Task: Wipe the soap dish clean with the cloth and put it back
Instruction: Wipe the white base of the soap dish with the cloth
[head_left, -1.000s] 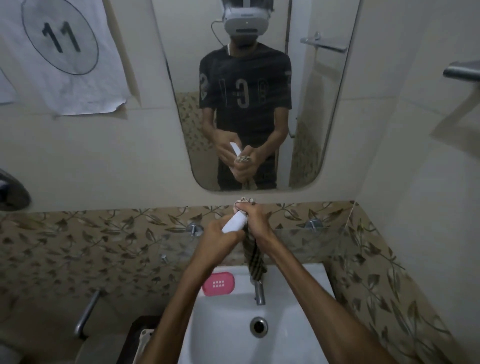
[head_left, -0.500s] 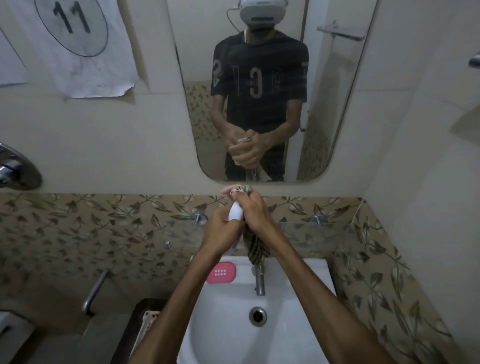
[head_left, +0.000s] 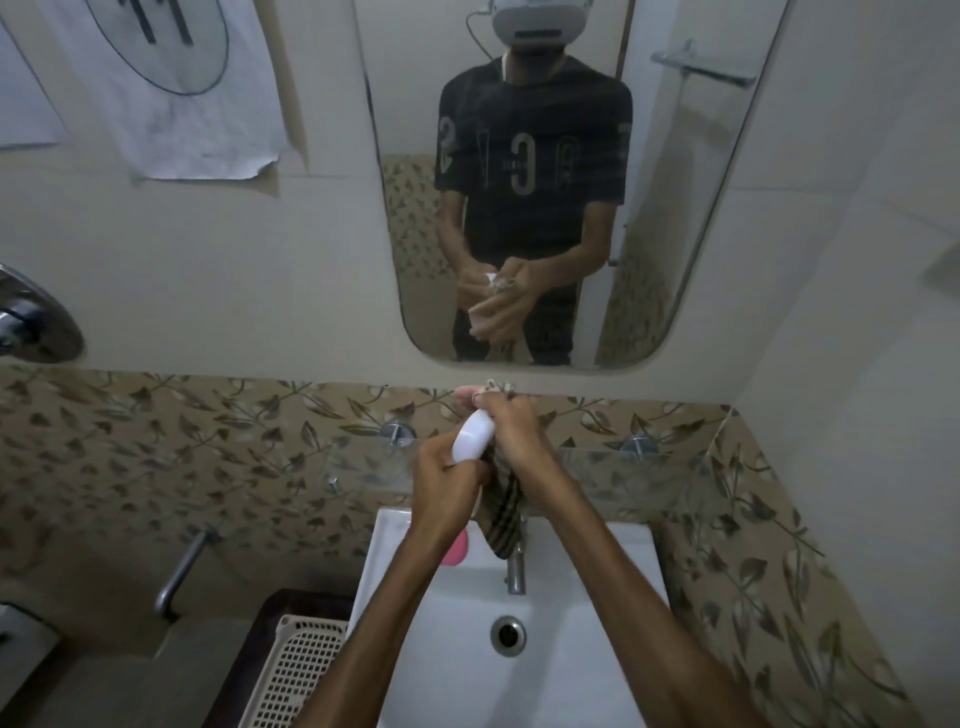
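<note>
a person stands at a bathroom sink (head_left: 571, 675), wiping a white soap dish (head_left: 471, 437) held up above the sink's back edge, in front of the tiled wall. the left hand (head_left: 445, 488) keeps a closed grip on the dish's lower end; the right hand (head_left: 511, 434) has its grip closed on a striped cloth (head_left: 503, 514), pressing it against the dish while the loose end hangs toward the tap (head_left: 515, 569). a pink soap (head_left: 457, 546) lies at the sink's back left corner. the wiping looks under way; returning the dish is not yet done.
</note>
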